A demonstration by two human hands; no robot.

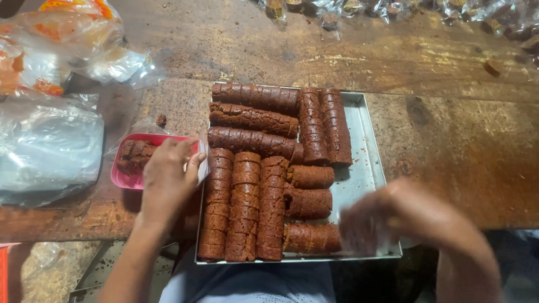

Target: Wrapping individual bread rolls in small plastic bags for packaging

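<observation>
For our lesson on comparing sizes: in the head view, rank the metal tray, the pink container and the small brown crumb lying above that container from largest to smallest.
1. Metal tray, clearly largest.
2. Pink container, though the left hand covers part of it.
3. Brown crumb, far the smallest.

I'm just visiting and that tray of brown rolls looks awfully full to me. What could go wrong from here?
The metal tray seems to jut past the near edge of the wooden table, so a push might tip it. The right hand is blurred with motion over the tray's corner, beside the brown rolls, and might knock or dent one. The left hand rests at the pink tub by the table's edge, which could perhaps get nudged off.
</observation>
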